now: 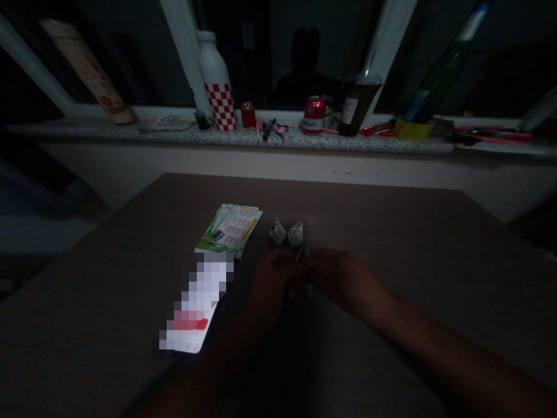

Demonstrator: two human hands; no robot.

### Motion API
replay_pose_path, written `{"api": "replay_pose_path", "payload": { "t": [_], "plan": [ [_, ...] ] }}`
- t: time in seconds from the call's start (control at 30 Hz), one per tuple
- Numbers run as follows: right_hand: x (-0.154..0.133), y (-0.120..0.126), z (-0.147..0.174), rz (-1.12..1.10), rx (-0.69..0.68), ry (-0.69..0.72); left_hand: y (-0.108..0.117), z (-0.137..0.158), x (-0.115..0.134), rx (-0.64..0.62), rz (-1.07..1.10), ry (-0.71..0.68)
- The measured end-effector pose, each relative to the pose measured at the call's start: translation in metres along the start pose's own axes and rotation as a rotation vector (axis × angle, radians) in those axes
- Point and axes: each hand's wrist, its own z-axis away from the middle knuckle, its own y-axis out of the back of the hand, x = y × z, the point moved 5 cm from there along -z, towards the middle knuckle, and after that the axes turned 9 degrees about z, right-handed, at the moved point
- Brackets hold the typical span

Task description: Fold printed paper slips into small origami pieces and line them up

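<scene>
My left hand and my right hand meet over the table, both closed on a small piece of folded paper. Its tip shows above the fingers; most of it is hidden by them and by the dark. Just beyond stand two folded paper pieces, printed in green and white. Left of these lies a stack of printed paper sheets with calendar-like grids. A phone with a bright, pixelated screen rests beside my left forearm.
The brown table ends before a stone windowsill. On the sill stand a white bottle with red checks, a red can, a dark cup, a green bottle and a tall tube. The room is dim.
</scene>
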Motion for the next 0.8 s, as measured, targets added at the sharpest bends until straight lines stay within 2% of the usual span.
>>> {"api": "replay_pose_path", "payload": {
  "t": [0.2,0.33,0.47,0.6,0.8],
  "plan": [
    [0.008,0.004,-0.057,0.077,-0.119,-0.004,0.022,-0.011,0.020,0.160,-0.084,-0.107],
    [0.019,0.002,-0.096,0.114,-0.168,0.018,0.039,-0.022,0.021,0.273,-0.175,-0.162],
    [0.030,-0.009,-0.124,0.151,-0.262,0.042,0.052,-0.030,0.023,0.373,-0.260,-0.275],
    [0.036,-0.022,-0.137,0.183,-0.343,0.036,0.053,-0.034,0.025,0.357,-0.328,-0.338],
    [0.037,-0.038,-0.137,0.269,-0.460,-0.014,0.044,-0.038,0.023,0.274,-0.372,-0.355]
  ]
}}
